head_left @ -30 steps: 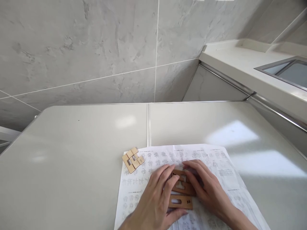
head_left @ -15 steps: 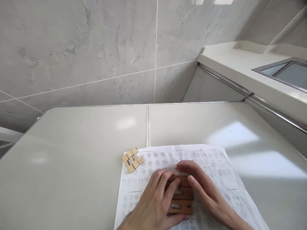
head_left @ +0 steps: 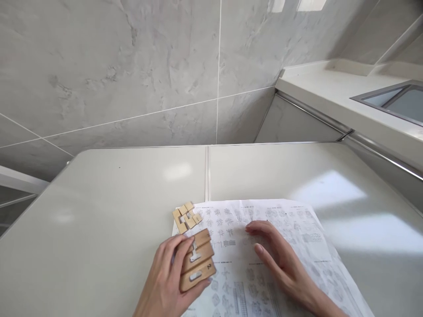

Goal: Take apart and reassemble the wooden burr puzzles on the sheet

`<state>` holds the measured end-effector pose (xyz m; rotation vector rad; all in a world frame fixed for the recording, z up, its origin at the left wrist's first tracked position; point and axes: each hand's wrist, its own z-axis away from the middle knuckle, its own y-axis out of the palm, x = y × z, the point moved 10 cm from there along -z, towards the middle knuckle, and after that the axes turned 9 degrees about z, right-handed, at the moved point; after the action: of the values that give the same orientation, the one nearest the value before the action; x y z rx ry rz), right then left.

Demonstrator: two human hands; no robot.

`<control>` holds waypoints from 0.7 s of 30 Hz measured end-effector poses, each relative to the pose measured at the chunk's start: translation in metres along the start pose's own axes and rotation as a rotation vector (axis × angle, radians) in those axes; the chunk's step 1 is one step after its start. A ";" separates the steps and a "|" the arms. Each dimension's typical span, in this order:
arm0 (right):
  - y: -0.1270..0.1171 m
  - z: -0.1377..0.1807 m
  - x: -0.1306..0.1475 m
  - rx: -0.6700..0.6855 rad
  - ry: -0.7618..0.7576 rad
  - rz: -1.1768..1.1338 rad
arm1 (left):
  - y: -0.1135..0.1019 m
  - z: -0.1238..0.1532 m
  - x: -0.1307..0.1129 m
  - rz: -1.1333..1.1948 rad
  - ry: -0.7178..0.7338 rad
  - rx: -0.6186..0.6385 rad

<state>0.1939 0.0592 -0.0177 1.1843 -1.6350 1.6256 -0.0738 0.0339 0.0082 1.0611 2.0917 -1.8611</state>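
Observation:
My left hand [head_left: 170, 273] grips a stack of flat wooden puzzle pieces [head_left: 198, 253] from the left, fingers along the far side and thumb along the near edge. These pieces have cut-out slots, and the nearest one bears a "2". My right hand [head_left: 280, 259] rests over the printed sheet [head_left: 231, 255], holding nothing, its thumb and curved fingers apart. Just beyond the held stack, at the sheet's far left corner, lies a lighter group of small wooden puzzle pieces [head_left: 187, 218] with gaps between them.
Beneath everything is a pale, glossy table [head_left: 132, 198] with a seam down its middle. A grey tiled wall [head_left: 158, 66] stands behind it. To the right, a white counter [head_left: 310, 83] with an inset metal-framed opening sits higher than the table.
My left hand has carried the wooden puzzle pieces left across the sheet, away from my right hand, uncovering the print beneath. My right hand stays nearly where it was, and the view has shifted slightly.

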 end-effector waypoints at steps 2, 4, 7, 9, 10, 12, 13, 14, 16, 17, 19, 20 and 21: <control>0.001 0.000 0.001 0.005 0.000 0.005 | -0.006 0.005 0.008 -0.022 0.000 -0.002; 0.001 -0.001 0.002 0.009 -0.002 0.007 | -0.010 0.008 0.012 -0.028 0.016 -0.008; 0.000 -0.002 0.004 0.003 -0.009 0.010 | -0.016 0.008 0.019 0.000 -0.002 -0.025; 0.000 -0.002 0.005 0.000 -0.012 0.011 | -0.024 0.003 0.030 0.046 -0.072 -0.072; 0.000 -0.002 0.005 0.001 -0.011 0.011 | -0.029 -0.001 0.037 0.071 -0.119 -0.104; -0.001 -0.003 0.005 -0.002 -0.014 0.010 | -0.039 -0.012 0.052 0.105 -0.208 -0.163; -0.001 -0.003 0.005 -0.004 -0.016 0.009 | -0.043 -0.019 0.058 0.115 -0.235 -0.177; -0.001 -0.004 0.005 -0.006 -0.018 0.007 | -0.045 -0.025 0.066 0.125 -0.267 -0.188; -0.001 -0.004 0.005 -0.005 -0.017 0.000 | -0.049 -0.040 0.080 0.156 -0.304 -0.208; -0.001 -0.005 0.005 -0.006 -0.014 -0.004 | -0.050 -0.047 0.088 0.184 -0.320 -0.222; 0.000 -0.006 0.004 -0.010 -0.008 -0.008 | -0.051 -0.062 0.100 0.233 -0.343 -0.237; 0.000 -0.006 0.004 -0.013 -0.005 -0.010 | -0.051 -0.069 0.105 0.254 -0.360 -0.243; 0.000 -0.007 0.004 -0.016 -0.003 -0.011 | -0.051 -0.075 0.111 0.270 -0.383 -0.251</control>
<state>0.1911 0.0649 -0.0136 1.1865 -1.6375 1.6021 -0.1602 0.1480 0.0063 0.8047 1.7993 -1.4884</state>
